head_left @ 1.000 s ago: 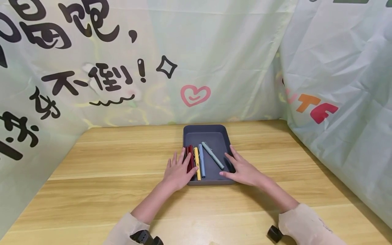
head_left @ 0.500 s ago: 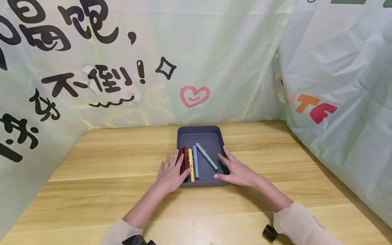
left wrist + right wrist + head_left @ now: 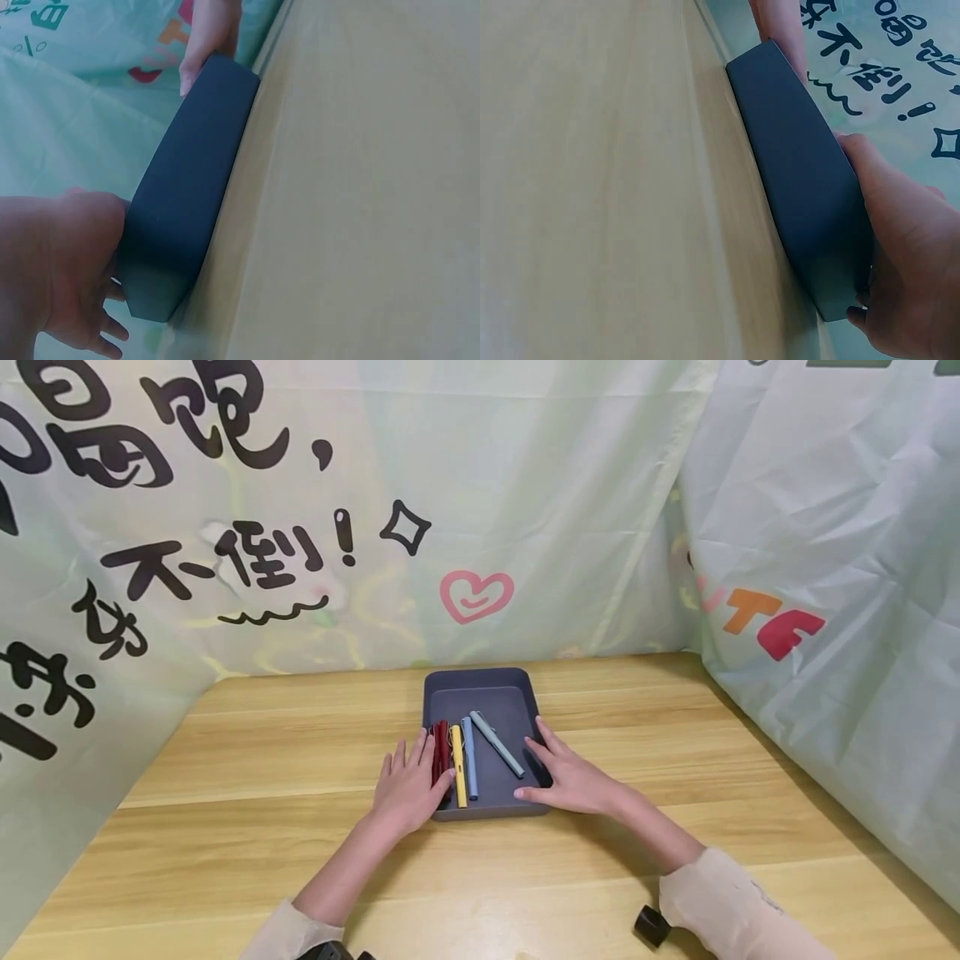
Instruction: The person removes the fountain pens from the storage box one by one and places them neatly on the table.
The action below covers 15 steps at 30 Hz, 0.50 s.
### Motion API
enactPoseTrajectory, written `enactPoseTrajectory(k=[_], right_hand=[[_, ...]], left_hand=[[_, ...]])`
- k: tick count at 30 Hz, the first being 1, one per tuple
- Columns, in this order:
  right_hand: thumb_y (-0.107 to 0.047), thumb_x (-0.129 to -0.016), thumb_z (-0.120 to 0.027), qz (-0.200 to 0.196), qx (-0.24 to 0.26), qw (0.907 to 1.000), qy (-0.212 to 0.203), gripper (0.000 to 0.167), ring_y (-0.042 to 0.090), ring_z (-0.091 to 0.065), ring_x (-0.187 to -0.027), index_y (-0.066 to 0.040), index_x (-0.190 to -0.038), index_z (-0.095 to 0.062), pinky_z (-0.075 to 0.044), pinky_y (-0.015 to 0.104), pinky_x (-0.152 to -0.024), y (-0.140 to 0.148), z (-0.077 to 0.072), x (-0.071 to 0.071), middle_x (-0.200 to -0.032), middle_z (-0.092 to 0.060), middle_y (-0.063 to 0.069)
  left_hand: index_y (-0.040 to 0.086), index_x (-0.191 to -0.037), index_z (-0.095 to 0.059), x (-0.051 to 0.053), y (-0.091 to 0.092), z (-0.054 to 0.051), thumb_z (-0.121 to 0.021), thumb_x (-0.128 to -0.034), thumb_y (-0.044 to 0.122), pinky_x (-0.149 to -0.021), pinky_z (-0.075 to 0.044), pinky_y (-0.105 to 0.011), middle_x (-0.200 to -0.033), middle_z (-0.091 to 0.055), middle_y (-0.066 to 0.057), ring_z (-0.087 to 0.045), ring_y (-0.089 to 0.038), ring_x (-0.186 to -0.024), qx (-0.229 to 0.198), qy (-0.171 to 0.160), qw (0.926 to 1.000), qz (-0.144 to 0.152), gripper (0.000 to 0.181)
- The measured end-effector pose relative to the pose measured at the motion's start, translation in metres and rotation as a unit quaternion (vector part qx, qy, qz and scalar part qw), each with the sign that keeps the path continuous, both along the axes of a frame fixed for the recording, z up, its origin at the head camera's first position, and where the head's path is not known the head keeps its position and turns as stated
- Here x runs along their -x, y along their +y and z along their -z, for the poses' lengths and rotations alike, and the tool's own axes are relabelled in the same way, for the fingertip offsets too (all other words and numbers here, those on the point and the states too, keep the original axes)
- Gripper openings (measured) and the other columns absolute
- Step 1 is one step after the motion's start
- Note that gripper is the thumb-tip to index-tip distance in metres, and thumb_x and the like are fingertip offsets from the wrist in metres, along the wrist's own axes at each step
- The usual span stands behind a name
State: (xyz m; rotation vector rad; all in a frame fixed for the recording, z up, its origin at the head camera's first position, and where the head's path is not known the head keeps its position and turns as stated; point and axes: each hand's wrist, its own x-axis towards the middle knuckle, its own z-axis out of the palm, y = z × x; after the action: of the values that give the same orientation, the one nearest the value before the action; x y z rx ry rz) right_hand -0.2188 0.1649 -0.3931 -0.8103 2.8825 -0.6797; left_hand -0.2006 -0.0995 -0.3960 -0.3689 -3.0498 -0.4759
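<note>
A dark blue rectangular tray [image 3: 480, 697] lies on the wooden table with several capped pens in it. Dark red pens [image 3: 442, 752] lie along its left wall, partly behind my left hand. Beside them are a yellow pen [image 3: 459, 768] and a blue pen [image 3: 470, 760], with a grey-green pen [image 3: 498, 745] lying slanted further right. My left hand [image 3: 405, 792] rests at the tray's left side, fingers straight and spread, thumb over the rim. At the right side my right hand [image 3: 576, 779] touches the wall, fingers extended and thumb reaching inward.
The wooden table [image 3: 262, 777] stretches around the tray on both sides and in front. Printed fabric sheets [image 3: 570, 510] hang behind and along the sides of the table. A black wrist device [image 3: 652, 927] sits by the right sleeve.
The tray has slid left across the table with the pens in it. Both hands have moved left along with it, keeping their places at its sides.
</note>
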Motion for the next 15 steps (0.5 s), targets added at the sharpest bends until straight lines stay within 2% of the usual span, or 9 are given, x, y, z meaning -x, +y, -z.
enactPoseTrajectory(k=[4, 10, 13, 15], right_hand=[[-0.064, -0.079, -0.055, 0.002, 0.002, 1.0, 0.002, 0.093, 0.034, -0.012, -0.135, -0.001, -0.143, -0.029, -0.03, 0.053, -0.099, -0.006, 0.001, 0.001, -0.152, 0.003, 0.013], [-0.063, -0.08, -0.055, 0.0, 0.003, 1.0, 0.001, 0.092, 0.033, -0.012, -0.135, -0.001, -0.143, -0.03, -0.031, 0.052, -0.099, -0.015, 0.002, 0.001, -0.152, 0.004, 0.013], [-0.062, -0.08, -0.055, -0.002, 0.004, 1.0, 0.003, 0.091, 0.033, -0.012, -0.135, -0.001, -0.142, -0.031, -0.031, 0.052, -0.099, -0.019, 0.003, 0.0, -0.152, 0.003, 0.014], [-0.062, -0.08, -0.055, -0.001, 0.005, 1.0, 0.003, 0.09, 0.033, -0.012, -0.135, 0.0, -0.142, -0.031, -0.031, 0.052, -0.099, -0.022, 0.002, 0.0, -0.152, 0.003, 0.014]], left_hand=[[0.001, -0.144, -0.025, 0.002, 0.0, -0.004, -0.038, -0.0965, 0.045, -0.105, -0.014, -0.055, -0.148, -0.022, -0.017, -0.018, -0.045, -0.131, 0.015, 0.016, 0.9996, -0.015, 0.066], [0.0, -0.141, -0.033, 0.012, -0.003, -0.003, -0.046, -0.0946, 0.041, -0.102, -0.022, -0.055, -0.134, -0.039, -0.021, -0.032, -0.043, -0.123, 0.006, 0.075, 0.9962, -0.044, 0.063], [0.0, -0.141, -0.033, 0.016, -0.007, 0.0, -0.048, -0.0938, 0.04, -0.102, -0.022, -0.054, -0.133, -0.037, -0.022, -0.03, -0.043, -0.124, -0.001, 0.082, 0.9953, -0.05, 0.063], [-0.001, -0.142, -0.03, 0.018, -0.01, 0.003, -0.047, -0.0941, 0.04, -0.103, -0.02, -0.055, -0.138, -0.032, -0.023, -0.024, -0.044, -0.128, -0.008, 0.07, 0.9961, -0.053, 0.065]])
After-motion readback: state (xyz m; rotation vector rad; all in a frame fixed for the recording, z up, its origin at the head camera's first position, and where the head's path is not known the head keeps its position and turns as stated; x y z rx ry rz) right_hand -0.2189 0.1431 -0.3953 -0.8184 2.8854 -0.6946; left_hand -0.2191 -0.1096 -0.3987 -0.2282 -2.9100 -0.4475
